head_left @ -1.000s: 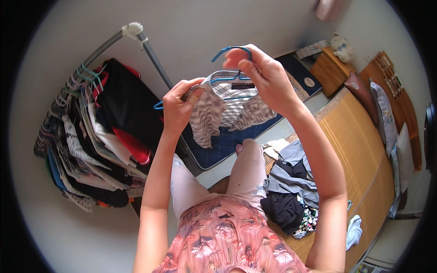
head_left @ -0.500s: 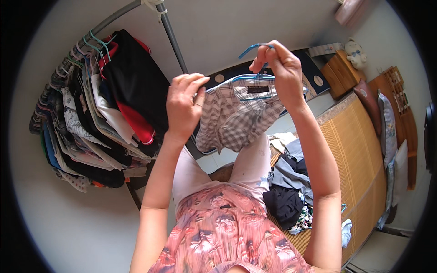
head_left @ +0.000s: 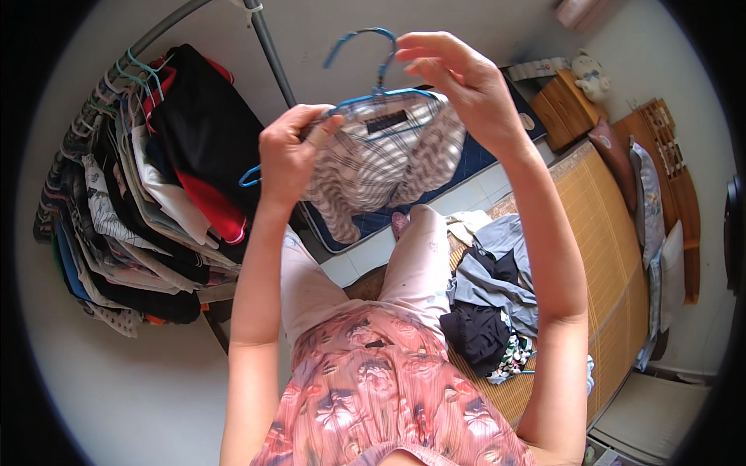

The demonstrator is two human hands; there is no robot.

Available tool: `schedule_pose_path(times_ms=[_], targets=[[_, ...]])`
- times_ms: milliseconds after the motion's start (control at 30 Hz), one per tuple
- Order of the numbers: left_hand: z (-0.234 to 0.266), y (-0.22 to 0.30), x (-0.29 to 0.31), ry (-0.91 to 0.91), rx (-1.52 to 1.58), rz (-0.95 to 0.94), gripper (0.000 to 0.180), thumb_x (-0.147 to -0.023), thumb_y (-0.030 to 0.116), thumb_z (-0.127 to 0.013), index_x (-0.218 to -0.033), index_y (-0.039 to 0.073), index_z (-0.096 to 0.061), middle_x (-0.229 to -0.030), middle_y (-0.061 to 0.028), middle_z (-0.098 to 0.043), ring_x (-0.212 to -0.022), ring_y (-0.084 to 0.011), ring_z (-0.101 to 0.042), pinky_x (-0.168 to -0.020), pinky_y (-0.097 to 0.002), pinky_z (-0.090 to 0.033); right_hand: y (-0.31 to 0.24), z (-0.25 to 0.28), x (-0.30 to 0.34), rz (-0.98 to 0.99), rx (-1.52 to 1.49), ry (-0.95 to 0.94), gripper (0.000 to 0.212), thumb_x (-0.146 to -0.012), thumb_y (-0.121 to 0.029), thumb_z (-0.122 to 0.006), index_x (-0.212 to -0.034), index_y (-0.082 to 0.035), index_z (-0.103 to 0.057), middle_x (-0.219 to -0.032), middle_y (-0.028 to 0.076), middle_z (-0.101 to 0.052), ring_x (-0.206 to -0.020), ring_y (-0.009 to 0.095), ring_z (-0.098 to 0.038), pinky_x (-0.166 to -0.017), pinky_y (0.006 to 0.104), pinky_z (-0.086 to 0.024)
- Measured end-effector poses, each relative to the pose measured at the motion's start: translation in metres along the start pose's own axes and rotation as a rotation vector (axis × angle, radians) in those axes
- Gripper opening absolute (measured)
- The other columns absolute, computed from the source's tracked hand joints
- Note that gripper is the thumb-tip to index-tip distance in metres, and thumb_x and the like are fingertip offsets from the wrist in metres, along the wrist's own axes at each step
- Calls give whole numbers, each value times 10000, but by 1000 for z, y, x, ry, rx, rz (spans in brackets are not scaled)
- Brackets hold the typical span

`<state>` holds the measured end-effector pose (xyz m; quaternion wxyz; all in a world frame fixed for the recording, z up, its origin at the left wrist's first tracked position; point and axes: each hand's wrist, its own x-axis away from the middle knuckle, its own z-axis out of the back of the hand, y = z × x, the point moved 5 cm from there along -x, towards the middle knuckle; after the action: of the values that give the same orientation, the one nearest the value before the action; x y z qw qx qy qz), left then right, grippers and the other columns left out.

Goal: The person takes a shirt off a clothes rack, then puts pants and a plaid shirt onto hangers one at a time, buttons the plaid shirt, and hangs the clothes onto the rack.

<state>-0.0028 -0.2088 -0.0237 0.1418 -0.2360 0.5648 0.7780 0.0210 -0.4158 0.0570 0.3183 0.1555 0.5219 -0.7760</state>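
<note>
A grey-and-white checked shirt (head_left: pixel 373 163) hangs from a blue wire hanger (head_left: pixel 353 101) in front of me. My left hand (head_left: pixel 291 151) is closed on the shirt's left shoulder and the hanger arm there. Beyond that hand, a blue end of the hanger sticks out uncovered. Above the collar, with its dark label, the hanger's hook rises free and curves to the left. Beside the hook, my right hand (head_left: pixel 470 81) has its fingers stretched out and holds nothing. The fingertips are very near the hook; whether they touch it I cannot tell.
At left, many clothes (head_left: pixel 148 210) hang close together on a grey metal rail (head_left: pixel 167 23). To my right, a pile of dark and grey clothes (head_left: pixel 489 299) lies on a bamboo mat (head_left: pixel 598 272). Pillows (head_left: pixel 649 206) and a wooden box (head_left: pixel 563 109) with a white plush toy (head_left: pixel 592 76) stand farther off.
The right hand has let go of the hanger's hook and its fingers have opened. Hanger and shirt have moved left and up, and the hanger's left end now shows past my left hand.
</note>
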Motion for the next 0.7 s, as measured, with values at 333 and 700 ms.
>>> schedule_pose_path(times_ms=[333,700], targets=[[47,-19,-11,-35,186,-6,168,-804,96,-707,-947,9,-688,-705,49,-565,-619,-1,-446,-522,-145,-330,45,25,33,-46,581,-52,95,-793,-159,-701,-882,-128,-713,-864,40,-675,-775,174,-638,-680,282,-535],[48,-29,-10,-67,173,41,172,-804,83,-705,-956,5,-688,-712,46,-566,-638,-9,-464,-551,-142,-344,30,16,42,227,728,-168,90,-811,-128,-629,-857,-74,-685,-798,59,-682,-700,203,-664,-677,285,-551]])
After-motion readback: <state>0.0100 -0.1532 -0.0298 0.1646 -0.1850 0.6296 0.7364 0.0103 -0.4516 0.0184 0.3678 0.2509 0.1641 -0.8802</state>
